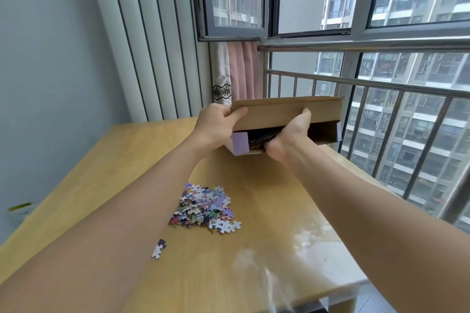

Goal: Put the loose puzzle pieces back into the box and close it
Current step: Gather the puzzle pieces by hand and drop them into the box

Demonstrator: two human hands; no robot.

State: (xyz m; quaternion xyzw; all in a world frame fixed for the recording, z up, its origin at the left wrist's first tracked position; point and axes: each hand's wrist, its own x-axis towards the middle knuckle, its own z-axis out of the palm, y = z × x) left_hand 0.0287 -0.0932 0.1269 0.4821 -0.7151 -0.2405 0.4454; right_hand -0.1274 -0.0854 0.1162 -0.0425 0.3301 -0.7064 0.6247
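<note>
The cardboard box (287, 119) is lifted off the wooden table (142, 160), held out at the far end of both outstretched arms, in front of the window railing (381, 89). Its open mouth faces the person, with the brown flap (284, 112) raised above the opening and a lilac end tab (240, 143) showing at the near left corner. Something dark lies inside, too shadowed to identify.

The left hand (216, 124) grips the box's left end: the thumb lies flat along the front of the flap near its upper left corner, and the fingers curl round behind the edge, closed firmly on the cardboard. The left forearm reaches straight forward from the lower left.

The right hand (292, 132) is turned palm up under the flap, near the middle of the opening. Its fingertips (306, 111) press against the flap's front, while the heel of the hand sits at the lower lip of the box; it looks clamped on the box, though the fingers inside the opening are hidden. The right forearm runs in from the lower right.

Below and nearer than both hands, between the 2 forearms, a heap of loose puzzle pieces (204, 207) lies on the table. A further stray bit (159, 249) lies apart, just beside the left forearm.
</note>
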